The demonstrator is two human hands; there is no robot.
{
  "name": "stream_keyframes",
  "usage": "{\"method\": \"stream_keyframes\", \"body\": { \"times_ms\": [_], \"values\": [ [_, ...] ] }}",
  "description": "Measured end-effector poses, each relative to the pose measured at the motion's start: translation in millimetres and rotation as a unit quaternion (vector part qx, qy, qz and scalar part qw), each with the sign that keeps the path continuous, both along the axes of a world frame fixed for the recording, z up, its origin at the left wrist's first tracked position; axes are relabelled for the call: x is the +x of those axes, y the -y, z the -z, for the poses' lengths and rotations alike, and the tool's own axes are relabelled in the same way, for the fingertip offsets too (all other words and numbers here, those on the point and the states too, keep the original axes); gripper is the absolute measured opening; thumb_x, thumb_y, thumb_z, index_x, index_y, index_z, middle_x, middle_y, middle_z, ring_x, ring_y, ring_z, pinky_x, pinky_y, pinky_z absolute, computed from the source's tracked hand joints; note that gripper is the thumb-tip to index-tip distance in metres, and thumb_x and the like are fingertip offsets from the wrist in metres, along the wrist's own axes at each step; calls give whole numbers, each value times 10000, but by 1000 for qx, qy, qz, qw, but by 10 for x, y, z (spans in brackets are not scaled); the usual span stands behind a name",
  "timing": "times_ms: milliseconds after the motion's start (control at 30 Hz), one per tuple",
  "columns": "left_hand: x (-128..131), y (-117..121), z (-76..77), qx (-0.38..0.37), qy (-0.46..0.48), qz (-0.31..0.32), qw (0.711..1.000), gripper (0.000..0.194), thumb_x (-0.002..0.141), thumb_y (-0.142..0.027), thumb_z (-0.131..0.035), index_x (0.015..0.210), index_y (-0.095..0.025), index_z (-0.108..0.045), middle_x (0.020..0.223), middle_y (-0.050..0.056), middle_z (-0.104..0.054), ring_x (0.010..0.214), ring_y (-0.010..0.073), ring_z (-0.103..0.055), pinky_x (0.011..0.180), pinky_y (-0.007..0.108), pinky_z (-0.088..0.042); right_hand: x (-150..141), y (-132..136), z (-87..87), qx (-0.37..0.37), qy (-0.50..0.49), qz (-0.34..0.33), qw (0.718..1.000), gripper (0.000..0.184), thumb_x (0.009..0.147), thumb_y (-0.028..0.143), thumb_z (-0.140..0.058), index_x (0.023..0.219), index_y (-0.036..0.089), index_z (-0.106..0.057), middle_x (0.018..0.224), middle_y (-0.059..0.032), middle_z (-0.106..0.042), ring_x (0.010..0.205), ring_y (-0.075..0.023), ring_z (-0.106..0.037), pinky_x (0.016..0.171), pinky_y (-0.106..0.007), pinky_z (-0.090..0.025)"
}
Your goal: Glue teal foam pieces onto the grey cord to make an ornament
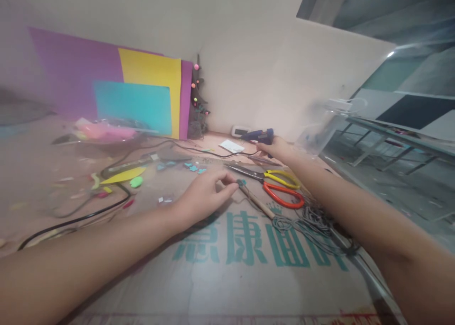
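Note:
My left hand (206, 194) rests on the cardboard-covered table (227, 277), fingers pinched on the grey-wrapped tip of a thin wooden stick (258, 203) that lies slanting toward me. My right hand (275, 147) reaches to the far side and is closed around the handle of a blue glue gun (259, 135). A black cord (199, 149) runs left from the gun. Two pairs of scissors lie between my hands: yellow-handled scissors (280, 177) and orange-handled scissors (284, 197).
A tangle of grey cord (309, 228) lies by my right forearm. Purple, yellow and teal foam sheets (142, 97) lean on the wall. Small foam scraps (135, 178), a clear bowl (106, 133) and a white paper (231, 146) sit further back. The table edge runs along the right.

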State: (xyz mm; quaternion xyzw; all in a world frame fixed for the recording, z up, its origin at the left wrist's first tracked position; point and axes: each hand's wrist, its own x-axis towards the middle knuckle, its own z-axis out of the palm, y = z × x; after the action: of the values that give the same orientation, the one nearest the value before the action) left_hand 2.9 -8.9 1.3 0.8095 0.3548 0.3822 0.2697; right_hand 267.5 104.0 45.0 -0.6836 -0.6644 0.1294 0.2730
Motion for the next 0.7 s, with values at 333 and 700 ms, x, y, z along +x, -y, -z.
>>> {"method": "stream_keyframes", "body": {
  "times_ms": [333, 700],
  "values": [
    [-2, 7, -29, -5, 8, -10, 1000, 147, 869, -294, -535, 802, -193, -618, 822, 8, -676, 823, 186, -616, 797, 308, -475, -203, 1089, -57, 68, -132, -58, 987, 281, 855, 428, -602, 1004, 202, -674, 1023, -76, -745, 930, -231, -704, 802, -347, -542],
    [-14, 4, -42, -3, 2, -31, 1000, 152, 870, -282, -544, 785, -178, -615, 798, -4, -661, 790, 166, -606, 801, 287, -470, -120, 1548, 242, 123, -62, -148, 979, 227, 892, 456, -546, 881, 268, -674, 946, -22, -734, 960, -246, -678, 950, -429, -502]
  ]
}}
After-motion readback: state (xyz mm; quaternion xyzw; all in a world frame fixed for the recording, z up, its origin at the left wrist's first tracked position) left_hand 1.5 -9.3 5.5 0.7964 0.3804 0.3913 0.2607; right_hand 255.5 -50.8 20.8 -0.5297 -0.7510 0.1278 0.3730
